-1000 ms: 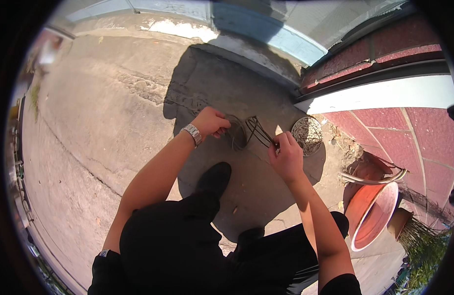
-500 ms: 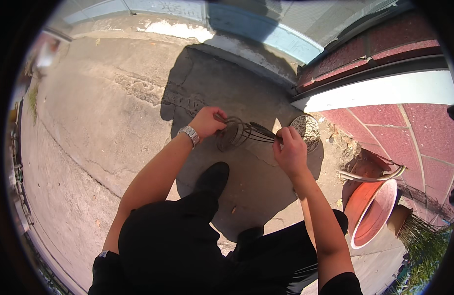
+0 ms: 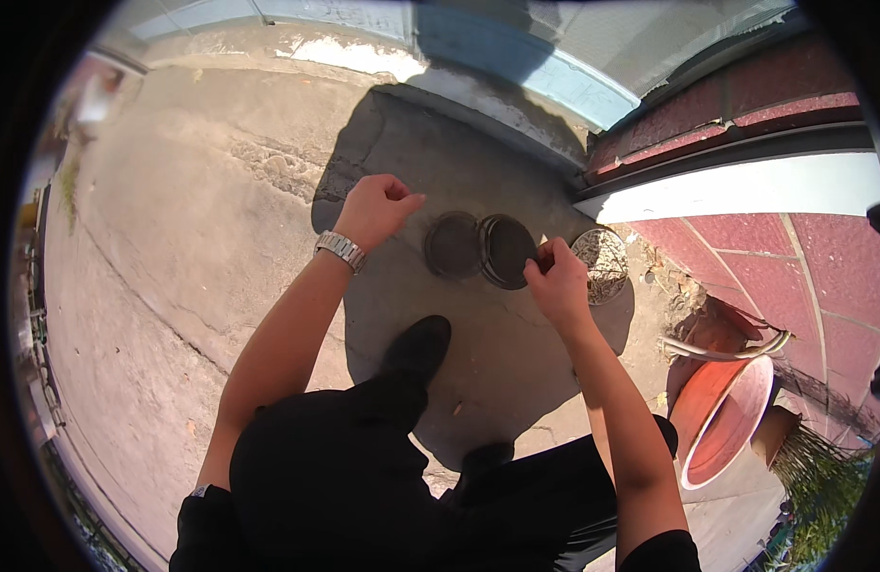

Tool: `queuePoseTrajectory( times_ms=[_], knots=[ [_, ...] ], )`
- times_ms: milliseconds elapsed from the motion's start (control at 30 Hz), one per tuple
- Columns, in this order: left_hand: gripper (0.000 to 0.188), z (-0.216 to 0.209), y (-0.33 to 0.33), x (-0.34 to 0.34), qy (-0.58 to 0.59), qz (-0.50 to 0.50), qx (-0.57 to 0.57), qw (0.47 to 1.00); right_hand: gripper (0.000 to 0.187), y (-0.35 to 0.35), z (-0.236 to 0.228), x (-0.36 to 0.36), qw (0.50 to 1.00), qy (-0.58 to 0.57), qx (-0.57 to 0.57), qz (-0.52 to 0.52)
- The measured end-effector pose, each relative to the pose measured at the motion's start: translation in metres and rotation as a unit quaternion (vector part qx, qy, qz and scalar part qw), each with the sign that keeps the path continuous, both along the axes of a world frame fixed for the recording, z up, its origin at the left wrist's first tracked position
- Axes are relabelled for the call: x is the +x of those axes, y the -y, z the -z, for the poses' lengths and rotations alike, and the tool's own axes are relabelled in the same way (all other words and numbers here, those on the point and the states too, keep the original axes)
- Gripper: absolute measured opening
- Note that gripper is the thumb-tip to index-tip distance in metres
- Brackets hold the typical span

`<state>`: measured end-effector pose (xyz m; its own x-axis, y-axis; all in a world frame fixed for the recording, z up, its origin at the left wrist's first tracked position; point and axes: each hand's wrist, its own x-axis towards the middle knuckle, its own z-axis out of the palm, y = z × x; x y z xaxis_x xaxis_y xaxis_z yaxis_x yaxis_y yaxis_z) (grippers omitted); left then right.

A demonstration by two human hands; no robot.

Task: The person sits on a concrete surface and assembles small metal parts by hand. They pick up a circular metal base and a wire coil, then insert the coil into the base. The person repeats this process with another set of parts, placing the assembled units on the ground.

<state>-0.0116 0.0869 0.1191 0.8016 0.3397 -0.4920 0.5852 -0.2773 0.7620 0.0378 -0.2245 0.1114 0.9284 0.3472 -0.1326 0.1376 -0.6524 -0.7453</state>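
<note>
My right hand point(image 3: 561, 276) pinches the right rim of a stack of thin, dark round rings point(image 3: 510, 252), whose dark face looks up at me. They may be sieves, but I cannot make out the kind. Another dark round piece with a thin rim point(image 3: 452, 245) is just left of the stack, their edges meeting or overlapping; whether it lies on the ground is unclear. My left hand point(image 3: 373, 207) is apart from both, up and to the left. Its fingers are curled, with a gap between thumb and fingers and nothing visible in them.
A round container of pale, chip-like bits point(image 3: 600, 265) stands beyond my right hand. An orange tub with a white rim point(image 3: 721, 419) leans at the right, near a potted plant point(image 3: 821, 477). A red tiled wall point(image 3: 774, 257) runs along the right; cracked concrete point(image 3: 192, 210) spreads left.
My left hand has let go of the rings and moved up and left. The rings, fanned out between both hands before, now sit together at my right hand, turned face up.
</note>
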Motion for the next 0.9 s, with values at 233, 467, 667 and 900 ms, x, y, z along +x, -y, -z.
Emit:
queuePoseTrajectory(
  times_ms=[233,467,667,900],
  knots=[
    [0.046,0.055,0.102,-0.109,-0.1,-0.112,-0.542,0.827,0.016,-0.011,-0.005,-0.012,0.985,-0.138,0.069,0.075],
    [0.064,0.062,0.121,-0.106,-0.041,-0.168,-0.549,0.817,0.017,0.009,0.01,-0.022,0.993,-0.096,0.012,0.064],
    [0.047,0.064,0.101,-0.117,-0.001,-0.199,-0.425,0.883,0.02,0.003,0.009,-0.035,1.0,-0.011,-0.022,0.017],
    [0.012,0.07,0.063,-0.109,0.053,-0.275,-0.216,0.935,0.02,-0.025,0.004,-0.049,0.998,0.012,-0.04,-0.042]
  ],
)
